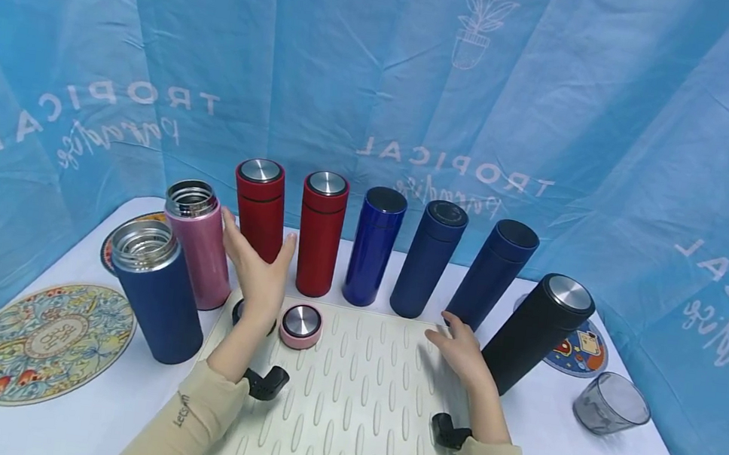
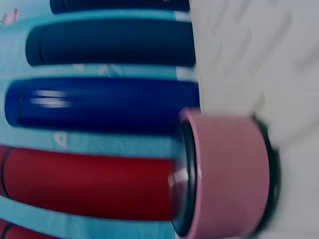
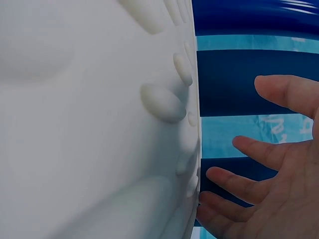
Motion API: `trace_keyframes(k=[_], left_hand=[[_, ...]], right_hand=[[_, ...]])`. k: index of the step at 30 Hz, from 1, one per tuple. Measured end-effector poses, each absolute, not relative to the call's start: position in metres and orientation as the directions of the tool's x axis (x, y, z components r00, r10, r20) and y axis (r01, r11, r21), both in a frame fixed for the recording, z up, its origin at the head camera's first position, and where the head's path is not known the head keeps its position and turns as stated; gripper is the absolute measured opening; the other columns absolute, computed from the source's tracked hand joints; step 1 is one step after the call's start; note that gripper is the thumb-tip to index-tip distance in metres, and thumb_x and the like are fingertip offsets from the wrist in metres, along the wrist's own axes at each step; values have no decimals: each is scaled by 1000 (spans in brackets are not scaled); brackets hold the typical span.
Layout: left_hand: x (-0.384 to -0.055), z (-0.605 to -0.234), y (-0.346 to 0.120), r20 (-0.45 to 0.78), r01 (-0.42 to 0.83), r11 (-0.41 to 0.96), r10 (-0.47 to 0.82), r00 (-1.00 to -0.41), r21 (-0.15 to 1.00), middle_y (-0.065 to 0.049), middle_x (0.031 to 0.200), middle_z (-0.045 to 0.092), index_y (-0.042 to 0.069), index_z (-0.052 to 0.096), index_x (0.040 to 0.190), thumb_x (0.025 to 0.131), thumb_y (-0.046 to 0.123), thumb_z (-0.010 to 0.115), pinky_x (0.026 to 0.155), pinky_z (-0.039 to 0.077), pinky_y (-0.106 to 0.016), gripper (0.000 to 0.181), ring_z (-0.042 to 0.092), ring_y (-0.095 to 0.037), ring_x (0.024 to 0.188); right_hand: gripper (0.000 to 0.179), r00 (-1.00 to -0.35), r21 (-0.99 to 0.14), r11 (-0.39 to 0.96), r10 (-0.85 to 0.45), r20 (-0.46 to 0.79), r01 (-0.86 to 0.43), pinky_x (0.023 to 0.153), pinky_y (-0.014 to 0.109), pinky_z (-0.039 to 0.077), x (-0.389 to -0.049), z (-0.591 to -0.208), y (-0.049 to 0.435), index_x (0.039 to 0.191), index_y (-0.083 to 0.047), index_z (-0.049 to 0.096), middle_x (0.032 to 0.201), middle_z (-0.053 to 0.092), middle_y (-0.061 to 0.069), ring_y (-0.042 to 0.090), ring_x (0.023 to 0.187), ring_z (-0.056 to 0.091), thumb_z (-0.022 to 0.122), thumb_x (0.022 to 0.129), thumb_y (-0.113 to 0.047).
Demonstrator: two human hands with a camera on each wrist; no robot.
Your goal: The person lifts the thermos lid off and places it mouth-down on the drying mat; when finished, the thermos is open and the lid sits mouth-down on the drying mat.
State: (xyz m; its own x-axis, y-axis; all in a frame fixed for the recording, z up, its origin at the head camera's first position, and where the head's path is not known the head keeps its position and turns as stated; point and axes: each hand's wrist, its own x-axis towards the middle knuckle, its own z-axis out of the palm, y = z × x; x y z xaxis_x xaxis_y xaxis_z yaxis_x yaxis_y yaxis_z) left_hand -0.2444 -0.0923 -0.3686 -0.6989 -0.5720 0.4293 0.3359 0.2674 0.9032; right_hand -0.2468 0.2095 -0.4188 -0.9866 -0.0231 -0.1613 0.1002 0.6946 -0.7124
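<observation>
A: Hazards first. What is on your list?

B: Pink bottle [image 1: 205,261], one, uncapped, upright at the far left corner of the mat [image 1: 346,377]. Likely fault: toppling, should your left hand [image 1: 263,276] catch its mouth sideways. Whether there is liquid inside, you cannot tell.

A: Neighbours?

B: Left red bottle [image 1: 258,203], one, capped, just behind that corner; your spread thumb and fingers could clip it. Pink lid [image 1: 301,326] and dark lid [image 1: 238,311], on the mat near its far left corner; a dipped wrist might sweep either aside.

A: Right side?

B: Rightmost navy bottle [image 1: 494,274], behind the mat's far right corner; black bottle [image 1: 532,335], right of the mat. An outward swing of your right hand [image 1: 462,349] might tip the black one.

A: Your pose?

B: Left arm: stretched forward over the mat's left side, hand raised, thumb and fingers in a wide V, gripping nothing; contact with the pink bottle unclear. Right arm: angled inward over the mat's right edge, hand lower, fingers fanned apart, gripping nothing; contact with the rightmost navy bottle unclear.
</observation>
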Motion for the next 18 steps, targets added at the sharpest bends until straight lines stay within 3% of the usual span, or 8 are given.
trace_keyframes(k=[9, 18], left_hand=[[-271, -375, -111, 324, 193, 288, -535, -780, 938, -11, 151, 5, 18, -4, 148, 79, 28, 71, 109, 16, -56, 102, 10, -27, 139], [-290, -381, -120, 261, 119, 278, -559, -787, 953, -17, 144, 22, 17, 2, 148, 78, 24, 72, 104, 28, -56, 99, 27, -32, 131]], right_hand=[[63, -987, -711, 696, -23, -157, 97, 104, 59, 23, -247, -419, 208, 142, -2, 30, 144, 26, 28, 43, 134, 21, 53, 90, -29], [62, -987, -709, 697, -16, -161, 104, 104, 61, 22, -247, -420, 207, 142, -3, 31, 144, 24, 28, 44, 134, 19, 52, 90, -29]])
